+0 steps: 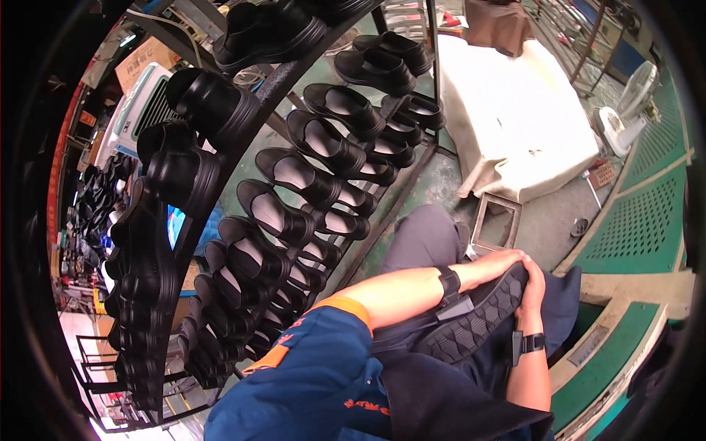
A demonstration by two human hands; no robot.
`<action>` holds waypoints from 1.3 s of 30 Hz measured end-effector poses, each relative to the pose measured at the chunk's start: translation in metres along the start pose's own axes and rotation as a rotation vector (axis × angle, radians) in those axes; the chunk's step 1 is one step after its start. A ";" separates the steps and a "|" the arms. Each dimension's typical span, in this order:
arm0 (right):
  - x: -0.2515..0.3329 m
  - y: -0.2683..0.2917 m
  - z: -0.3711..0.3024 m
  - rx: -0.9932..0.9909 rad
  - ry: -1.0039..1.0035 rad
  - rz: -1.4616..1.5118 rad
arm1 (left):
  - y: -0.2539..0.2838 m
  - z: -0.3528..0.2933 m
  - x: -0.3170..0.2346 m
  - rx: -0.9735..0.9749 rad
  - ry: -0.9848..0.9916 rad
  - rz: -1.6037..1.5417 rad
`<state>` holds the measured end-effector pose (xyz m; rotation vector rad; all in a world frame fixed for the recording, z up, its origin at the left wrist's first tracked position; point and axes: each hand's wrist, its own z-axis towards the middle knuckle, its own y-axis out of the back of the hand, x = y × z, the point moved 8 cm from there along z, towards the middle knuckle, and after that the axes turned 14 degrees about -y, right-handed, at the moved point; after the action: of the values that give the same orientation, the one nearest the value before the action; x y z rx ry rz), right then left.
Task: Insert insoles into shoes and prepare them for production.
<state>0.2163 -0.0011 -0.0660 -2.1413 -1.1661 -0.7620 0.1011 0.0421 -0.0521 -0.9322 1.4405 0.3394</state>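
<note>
A black shoe (474, 320) lies over my lap with its grooved, treaded sole turned up; its upper is mostly hidden below. My left hand (501, 263) reaches across to the shoe's far end and closes on its edge, the fingertips out of sight. Around the same end from the right side curls my right hand (533, 285), its fingers meeting the left ones at the tip. Both wrists carry dark bands with small devices.
To the left, a dark metal rack (243, 121) holds rows of black shoes (323, 140). Ahead are a white cloth-covered block (518, 110) and a small metal frame (496, 223) on the floor. A white fan (625, 110) and green perforated panels (643, 220) line the right.
</note>
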 end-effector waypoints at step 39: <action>0.038 -0.019 -0.011 0.028 -0.248 0.267 | -0.010 -0.073 -0.092 0.225 -0.772 -0.106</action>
<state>0.2146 0.0204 -0.0276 -2.3547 -0.9737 -0.3678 0.0437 0.0143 0.0468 -0.5877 0.6984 0.3924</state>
